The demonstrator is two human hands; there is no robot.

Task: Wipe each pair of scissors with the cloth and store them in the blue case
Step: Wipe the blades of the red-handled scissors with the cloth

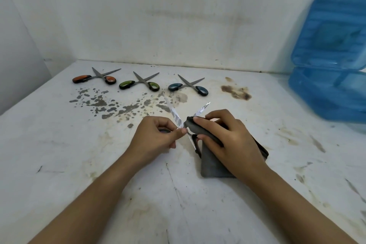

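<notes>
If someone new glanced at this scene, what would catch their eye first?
Probably the open scissors at centre, held in the left hand while the right hand rubs a grey cloth on a blade. Next, three coloured pairs lined up behind, and the open blue case at far right.

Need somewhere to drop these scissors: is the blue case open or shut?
Open: the blue case has its lid raised against the wall, base exposed.

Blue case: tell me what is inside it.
The translucent blue plastic case stands open at the table's right edge. Through its walls only moulded dividers show; no scissors are visible inside. Its right part runs out of frame, so that stays unseen.
</notes>
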